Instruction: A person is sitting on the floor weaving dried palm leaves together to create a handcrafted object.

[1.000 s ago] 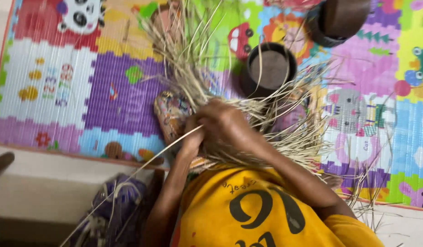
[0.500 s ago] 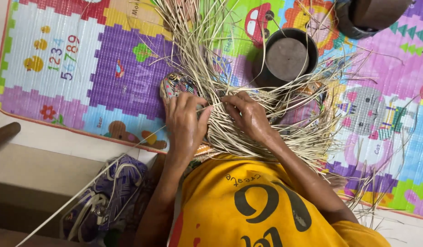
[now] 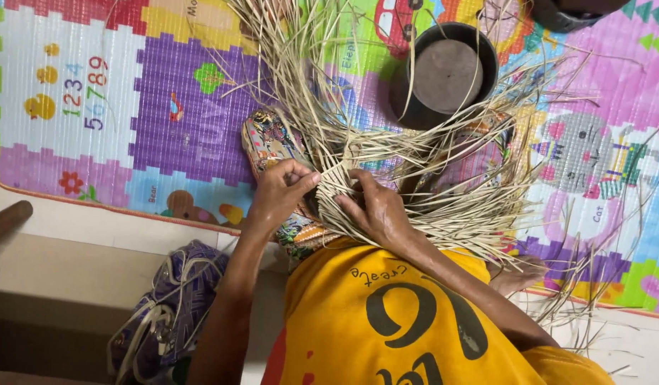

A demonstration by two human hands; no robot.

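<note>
A: Fingers first. What does each hand grip?

B: The left hand pinches pale straw strips between thumb and fingertips; the right hand presses closed fingers on the woven part, over the lap.

A: And around them?

B: Loose ends fan out over a colourful play mat. A dark round pot stands just beyond.

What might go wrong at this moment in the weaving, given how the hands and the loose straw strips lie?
The left hand and right hand pinch the woven straw piece at one small spot, so its weave may loosen if either slips. Long loose strips fan out all round and may tangle or kink. Some strips cross the dark round pot and might snag there.
</note>
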